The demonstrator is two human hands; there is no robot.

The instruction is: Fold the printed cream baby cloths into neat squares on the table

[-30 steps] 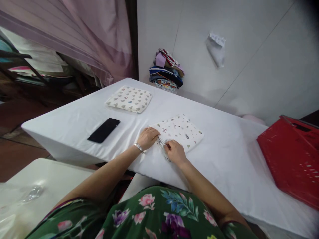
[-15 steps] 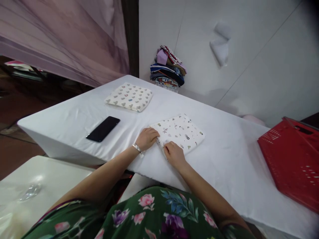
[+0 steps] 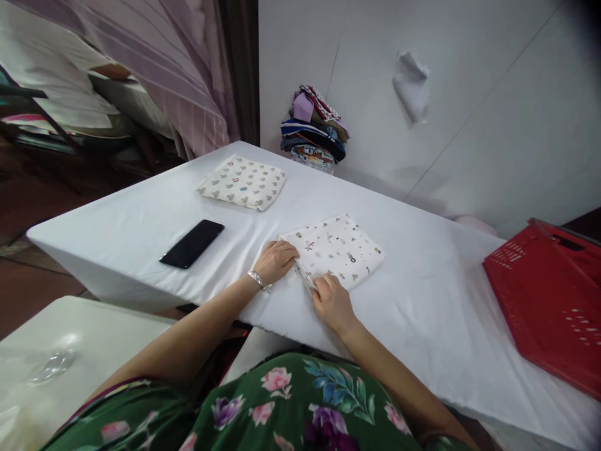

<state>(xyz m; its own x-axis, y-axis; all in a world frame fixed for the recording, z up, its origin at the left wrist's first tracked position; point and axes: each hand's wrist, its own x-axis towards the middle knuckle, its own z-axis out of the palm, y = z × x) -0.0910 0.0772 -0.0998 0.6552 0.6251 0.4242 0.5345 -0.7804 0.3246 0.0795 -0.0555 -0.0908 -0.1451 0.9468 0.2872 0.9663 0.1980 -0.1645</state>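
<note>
A folded white cloth (image 3: 340,250) with small printed figures lies near the front of the white table (image 3: 413,294). My left hand (image 3: 277,260), with a silver bracelet at the wrist, rests with curled fingers on the cloth's near left corner. My right hand (image 3: 331,300) pinches the cloth's near edge, fingers closed on the fabric. A second folded patterned cloth (image 3: 243,182) lies further back on the left, away from both hands.
A black phone (image 3: 191,243) lies flat left of my hands. A red plastic basket (image 3: 549,300) sits at the table's right end. A pile of folded clothes (image 3: 313,133) stands against the wall. A smaller white table (image 3: 94,332) is at lower left.
My right hand has slid slightly along the cloth's near edge; my left hand stays on the corner. The camera view has shifted a little.
</note>
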